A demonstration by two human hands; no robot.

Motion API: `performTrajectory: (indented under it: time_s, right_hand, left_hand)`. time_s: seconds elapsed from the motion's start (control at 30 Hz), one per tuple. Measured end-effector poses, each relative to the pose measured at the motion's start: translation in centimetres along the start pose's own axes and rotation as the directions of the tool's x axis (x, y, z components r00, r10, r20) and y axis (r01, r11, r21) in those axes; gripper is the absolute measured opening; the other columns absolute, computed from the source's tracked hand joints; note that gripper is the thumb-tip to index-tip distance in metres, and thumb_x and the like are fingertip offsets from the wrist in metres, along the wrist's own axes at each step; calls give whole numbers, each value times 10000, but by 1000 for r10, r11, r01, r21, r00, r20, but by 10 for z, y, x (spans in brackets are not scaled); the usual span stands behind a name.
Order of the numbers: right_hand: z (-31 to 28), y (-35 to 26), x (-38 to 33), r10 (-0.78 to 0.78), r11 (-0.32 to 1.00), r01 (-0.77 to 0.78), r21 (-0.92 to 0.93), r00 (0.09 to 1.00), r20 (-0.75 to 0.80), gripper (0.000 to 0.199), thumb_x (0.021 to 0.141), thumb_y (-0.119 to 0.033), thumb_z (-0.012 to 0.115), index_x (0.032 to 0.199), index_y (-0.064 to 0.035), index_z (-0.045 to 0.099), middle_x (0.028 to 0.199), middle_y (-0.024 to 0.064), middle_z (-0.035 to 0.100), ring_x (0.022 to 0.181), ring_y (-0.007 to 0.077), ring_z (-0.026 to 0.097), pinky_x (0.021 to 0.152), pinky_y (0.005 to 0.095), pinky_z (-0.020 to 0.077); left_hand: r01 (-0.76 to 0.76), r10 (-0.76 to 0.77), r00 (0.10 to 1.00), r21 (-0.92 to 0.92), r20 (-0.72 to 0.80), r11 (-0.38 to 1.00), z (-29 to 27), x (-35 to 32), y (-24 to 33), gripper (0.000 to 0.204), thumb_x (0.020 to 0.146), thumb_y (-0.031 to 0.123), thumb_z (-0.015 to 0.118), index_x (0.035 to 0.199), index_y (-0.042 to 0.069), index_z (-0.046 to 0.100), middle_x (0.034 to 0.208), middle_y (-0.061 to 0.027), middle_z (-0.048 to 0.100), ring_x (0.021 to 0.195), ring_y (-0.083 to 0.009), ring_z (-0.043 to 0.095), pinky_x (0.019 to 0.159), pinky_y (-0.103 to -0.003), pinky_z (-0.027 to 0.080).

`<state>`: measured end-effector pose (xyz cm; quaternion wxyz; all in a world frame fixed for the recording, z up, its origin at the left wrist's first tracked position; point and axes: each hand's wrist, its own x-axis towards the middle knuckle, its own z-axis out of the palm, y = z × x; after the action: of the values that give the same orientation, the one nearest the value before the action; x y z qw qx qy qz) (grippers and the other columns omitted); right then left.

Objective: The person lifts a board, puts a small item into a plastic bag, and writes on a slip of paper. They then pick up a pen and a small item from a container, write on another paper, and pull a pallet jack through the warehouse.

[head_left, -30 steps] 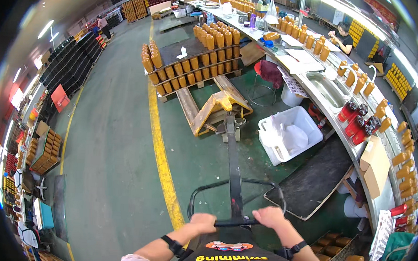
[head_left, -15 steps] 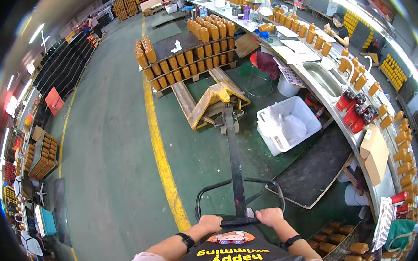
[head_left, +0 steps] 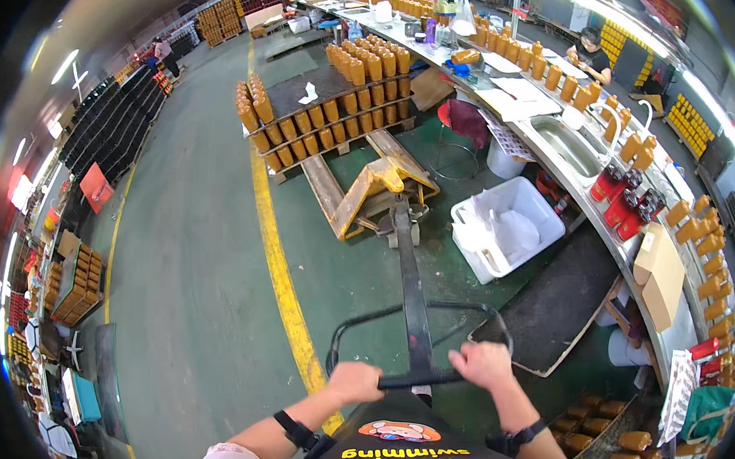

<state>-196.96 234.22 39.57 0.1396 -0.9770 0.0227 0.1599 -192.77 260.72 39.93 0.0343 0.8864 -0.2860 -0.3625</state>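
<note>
My left hand and my right hand are both closed around the near bar of a black looped handle, one on each side of its shaft. That shaft runs away from me to a worn yellow pallet jack. Its two forks point toward a loaded pallet; how far they reach beneath it is hard to see. Amber-brown bottles stand on the pallet in tiers, around a dark board with a crumpled white paper on top.
A white plastic tub and a dark board lie right of the shaft. Beyond curves a long metal workbench with sinks, bottles and red containers. A yellow floor line runs left of the jack. A person works behind the bench.
My hands and the handle bar have moved forward, away from my body, and my forearms stretch out more. The jack's yellow body appears slightly lower in the picture. Both hands keep hold.
</note>
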Motion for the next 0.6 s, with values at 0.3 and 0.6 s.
performTrajectory:
  time_s: [0.3,0.6]
  right_hand:
    - [120,0,-36,40,998,-31,-50,979,200,475,867,-444,362,738,-131,696,745,109,673,734,278,661,633,426,507]
    - [118,-31,-36,47,999,-47,-1,999,-3,426,881,-407,387,739,-112,659,690,115,655,632,274,647,549,431,494]
  left_hand:
    - [-15,66,876,-109,478,994,97,34,-34,315,677,371,623,844,108,670,744,-71,665,795,-237,649,663,-363,503]
    - [-155,143,922,5,361,988,74,37,-70,346,695,260,580,986,86,652,985,-148,649,929,-318,619,778,-404,499]
